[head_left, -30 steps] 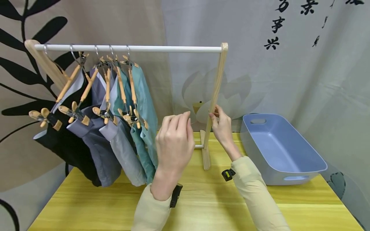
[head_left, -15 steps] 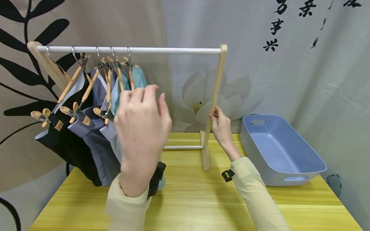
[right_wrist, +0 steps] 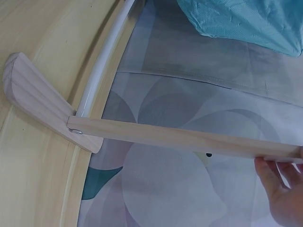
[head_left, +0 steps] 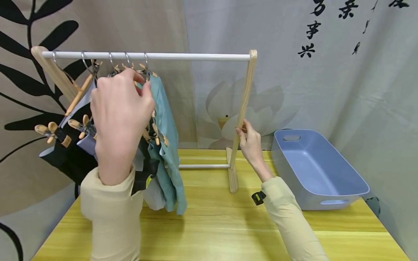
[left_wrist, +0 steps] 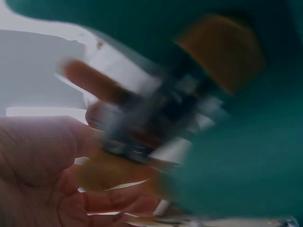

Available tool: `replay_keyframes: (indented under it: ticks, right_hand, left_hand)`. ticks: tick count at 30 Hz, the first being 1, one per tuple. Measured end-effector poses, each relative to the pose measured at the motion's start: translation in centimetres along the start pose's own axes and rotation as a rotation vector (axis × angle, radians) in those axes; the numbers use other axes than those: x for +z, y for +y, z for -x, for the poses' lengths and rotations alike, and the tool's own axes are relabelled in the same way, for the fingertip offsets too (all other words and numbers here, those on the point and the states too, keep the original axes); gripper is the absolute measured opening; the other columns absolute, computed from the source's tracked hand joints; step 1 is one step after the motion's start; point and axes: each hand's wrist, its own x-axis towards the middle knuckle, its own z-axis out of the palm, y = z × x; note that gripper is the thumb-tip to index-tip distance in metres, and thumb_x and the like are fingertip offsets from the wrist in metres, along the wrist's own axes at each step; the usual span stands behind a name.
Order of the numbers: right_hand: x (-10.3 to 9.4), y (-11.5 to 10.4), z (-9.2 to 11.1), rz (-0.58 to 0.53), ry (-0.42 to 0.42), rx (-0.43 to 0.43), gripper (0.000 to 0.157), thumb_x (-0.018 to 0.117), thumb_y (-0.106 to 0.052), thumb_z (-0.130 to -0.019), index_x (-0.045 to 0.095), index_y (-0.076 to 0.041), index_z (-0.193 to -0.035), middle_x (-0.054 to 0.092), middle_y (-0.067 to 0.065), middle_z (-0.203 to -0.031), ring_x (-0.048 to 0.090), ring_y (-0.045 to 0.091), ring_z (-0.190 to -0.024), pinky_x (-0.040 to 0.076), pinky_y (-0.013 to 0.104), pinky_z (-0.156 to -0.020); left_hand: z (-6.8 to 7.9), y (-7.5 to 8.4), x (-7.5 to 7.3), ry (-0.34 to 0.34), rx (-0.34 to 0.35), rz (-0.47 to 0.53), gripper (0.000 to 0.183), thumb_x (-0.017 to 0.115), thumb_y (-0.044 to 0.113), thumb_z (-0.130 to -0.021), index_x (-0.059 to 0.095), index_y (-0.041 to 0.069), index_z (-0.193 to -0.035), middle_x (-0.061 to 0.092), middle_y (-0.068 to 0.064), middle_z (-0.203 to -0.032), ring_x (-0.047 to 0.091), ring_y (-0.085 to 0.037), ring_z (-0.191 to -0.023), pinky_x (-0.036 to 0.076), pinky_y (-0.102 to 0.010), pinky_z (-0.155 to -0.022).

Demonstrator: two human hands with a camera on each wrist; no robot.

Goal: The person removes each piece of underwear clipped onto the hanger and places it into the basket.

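My left hand [head_left: 121,116] is raised at the hangers near the rack's left side, fingers bent around their upper parts. Its thumb is close to the rightmost hanger [head_left: 147,69]; whether it grips is hidden. In the blurred left wrist view, a wooden hanger clip [left_wrist: 218,52] and green cloth [left_wrist: 246,156] lie in front of the fingers [left_wrist: 104,198]. My right hand [head_left: 250,145] pinches the rack's right wooden post [head_left: 243,98], also seen as a pale bar [right_wrist: 189,138] in the right wrist view. Teal trousers [head_left: 166,119] hang beside my left hand.
Dark trousers [head_left: 75,159] hang on clip hangers farther left along the white rail [head_left: 196,57]. A blue-grey bin [head_left: 321,203] stands right of the rack on the wooden table [head_left: 228,224]. Printed curtain [head_left: 287,79] stands close behind.
My left hand has moved left and up from the middle to the hangers. The lower ends of the teal trousers have swung right. My right hand stays on the post.
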Motion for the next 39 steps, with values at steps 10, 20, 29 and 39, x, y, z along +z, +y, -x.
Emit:
replay_keyframes:
  ticks: [10, 20, 29, 39]
  right_hand:
    - [-0.2, 0.1, 0.0, -0.012, -0.017, -0.001, 0.039, 0.050, -0.018, -0.097, 0.049, 0.000, -0.132, 0.065, 0.022, -0.111, 0.063, 0.037, -0.106, 0.055, 0.047, -0.083]
    - [-0.3, 0.1, -0.1, -0.001, -0.031, -0.001, 0.040, 0.049, -0.019, -0.098, 0.048, -0.001, -0.133, 0.066, 0.022, -0.111, 0.063, 0.037, -0.106, 0.055, 0.047, -0.083]
    - [-0.3, 0.2, -0.1, 0.010, -0.030, -0.009, 0.041, 0.050, -0.020, -0.097, 0.048, -0.002, -0.134, 0.067, 0.021, -0.109, 0.064, 0.036, -0.105, 0.055, 0.048, -0.080]
    - [-0.2, 0.4, -0.1, -0.001, -0.027, -0.006, 0.040, 0.051, -0.018, -0.097, 0.048, -0.002, -0.134, 0.067, 0.021, -0.108, 0.064, 0.035, -0.104, 0.055, 0.047, -0.081]
  left_hand:
    - [-1.1, -0.2, 1.1, -0.197, -0.016, -0.053, 0.038, 0.059, 0.026, -0.093, 0.056, 0.002, -0.063, 0.047, -0.010, -0.054, 0.054, -0.038, -0.063, 0.041, -0.043, -0.054]
    - [-1.5, -0.8, 2.5, -0.327, -0.073, -0.141, 0.053, 0.059, 0.038, -0.091, 0.039, 0.009, -0.052, 0.027, 0.001, -0.050, 0.045, -0.028, -0.053, 0.036, -0.038, -0.051]
    - [-1.5, -1.0, 3.1, -0.339, -0.067, -0.053, 0.037, 0.046, 0.009, -0.083, 0.031, 0.013, -0.050, 0.021, 0.002, -0.052, 0.027, -0.021, -0.050, 0.027, -0.035, -0.050]
    - [-1.7, -1.1, 3.1, -0.325, -0.042, 0.007, 0.043, 0.053, 0.014, -0.088, 0.035, 0.012, -0.049, 0.023, 0.004, -0.045, 0.031, -0.017, -0.044, 0.023, -0.027, -0.043]
